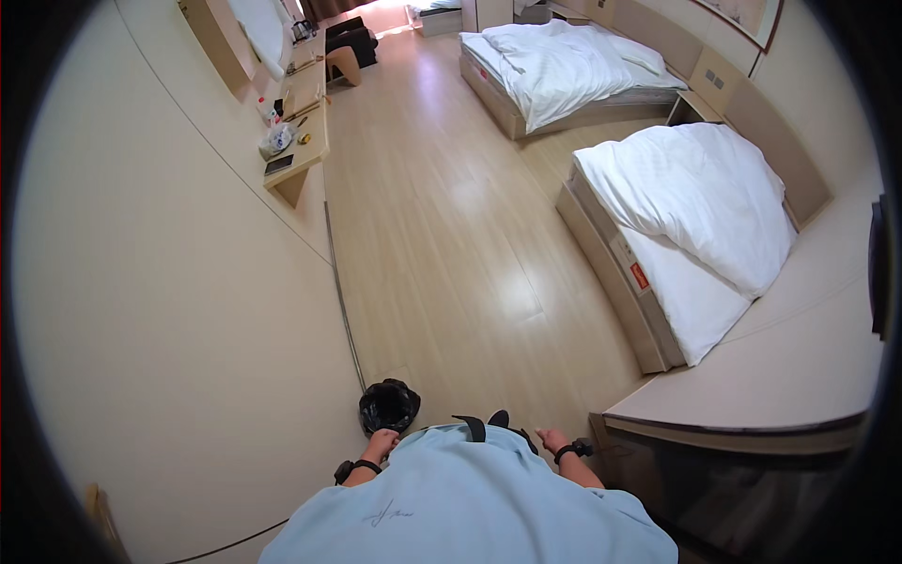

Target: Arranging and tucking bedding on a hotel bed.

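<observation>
Our left hand [381,442] grips a black bin bag [388,406] low beside the wall [169,310]; our right hand [552,439] hangs loose, holding nothing. Judging by 2 rumpled beds [700,202], tidying has barely started.

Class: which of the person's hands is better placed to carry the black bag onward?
Left. The left hand already touches the black bag by the wall; the right hand is apart from it and looks empty.

I see a pale wood floor [442,235] carrying two beds [601,244], each under a white duvet [700,188]. The wall desk [301,160] holds a crumpled white bag [276,140] and a dark flat device [278,164].
</observation>
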`<state>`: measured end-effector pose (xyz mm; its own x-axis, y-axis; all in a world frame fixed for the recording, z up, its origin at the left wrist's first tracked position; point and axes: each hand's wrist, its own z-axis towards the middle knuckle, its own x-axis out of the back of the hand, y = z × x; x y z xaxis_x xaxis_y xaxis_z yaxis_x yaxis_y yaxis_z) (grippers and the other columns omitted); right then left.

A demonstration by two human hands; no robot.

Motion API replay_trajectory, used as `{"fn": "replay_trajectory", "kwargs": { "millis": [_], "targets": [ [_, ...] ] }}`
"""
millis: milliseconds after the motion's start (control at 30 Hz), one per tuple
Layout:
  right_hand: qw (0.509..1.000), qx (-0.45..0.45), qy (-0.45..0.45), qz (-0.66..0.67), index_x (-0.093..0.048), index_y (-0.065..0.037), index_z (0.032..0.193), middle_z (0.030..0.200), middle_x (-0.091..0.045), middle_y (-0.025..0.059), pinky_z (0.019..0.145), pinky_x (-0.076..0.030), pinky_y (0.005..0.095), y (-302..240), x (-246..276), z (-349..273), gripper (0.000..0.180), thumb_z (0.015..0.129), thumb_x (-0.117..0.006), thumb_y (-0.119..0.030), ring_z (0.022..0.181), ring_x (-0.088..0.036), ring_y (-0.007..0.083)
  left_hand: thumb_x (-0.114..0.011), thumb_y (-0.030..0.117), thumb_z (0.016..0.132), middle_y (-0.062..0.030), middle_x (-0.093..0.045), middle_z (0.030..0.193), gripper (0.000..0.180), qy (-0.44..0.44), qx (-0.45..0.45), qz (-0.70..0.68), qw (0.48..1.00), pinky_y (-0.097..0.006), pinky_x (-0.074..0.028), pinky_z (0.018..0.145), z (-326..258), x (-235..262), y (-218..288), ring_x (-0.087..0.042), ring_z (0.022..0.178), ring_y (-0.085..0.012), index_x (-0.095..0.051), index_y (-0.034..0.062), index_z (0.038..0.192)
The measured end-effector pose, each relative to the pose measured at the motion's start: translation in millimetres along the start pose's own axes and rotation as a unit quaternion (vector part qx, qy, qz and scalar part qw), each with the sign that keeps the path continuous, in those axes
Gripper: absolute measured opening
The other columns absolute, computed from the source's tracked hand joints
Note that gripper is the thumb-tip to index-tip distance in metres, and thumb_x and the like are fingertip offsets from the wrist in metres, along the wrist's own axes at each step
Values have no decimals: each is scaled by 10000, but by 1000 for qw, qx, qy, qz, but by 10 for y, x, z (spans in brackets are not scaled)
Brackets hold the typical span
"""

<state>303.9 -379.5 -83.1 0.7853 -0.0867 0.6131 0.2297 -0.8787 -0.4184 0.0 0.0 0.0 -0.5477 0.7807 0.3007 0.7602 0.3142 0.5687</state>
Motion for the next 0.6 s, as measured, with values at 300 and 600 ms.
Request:
{"fn": "replay_trajectory", "kwargs": {
  "millis": [300,600],
  "targets": [
    [935,-155,-10,317,-592,21,631,561,-583,129,455,-467,335,31,1408,815,449,887,-487,-334,459,-556,216,-553,223,857,-112,-677,921,283,25,-32,24,999,-324,-475,810,294,-199,285,-620,887,-206,-671,-4,978],
    [883,-245,4,399,-569,42,830,742,-611,180,535,-517,369,-720,1678,1482,292,875,-409,-198,629,-624,270,-495,308,812,-241,-621,969,355,-71,-105,250,960,-418,-465,812,1294,202,1197,-592,973,-366,-678,20,911]
  ]
}}
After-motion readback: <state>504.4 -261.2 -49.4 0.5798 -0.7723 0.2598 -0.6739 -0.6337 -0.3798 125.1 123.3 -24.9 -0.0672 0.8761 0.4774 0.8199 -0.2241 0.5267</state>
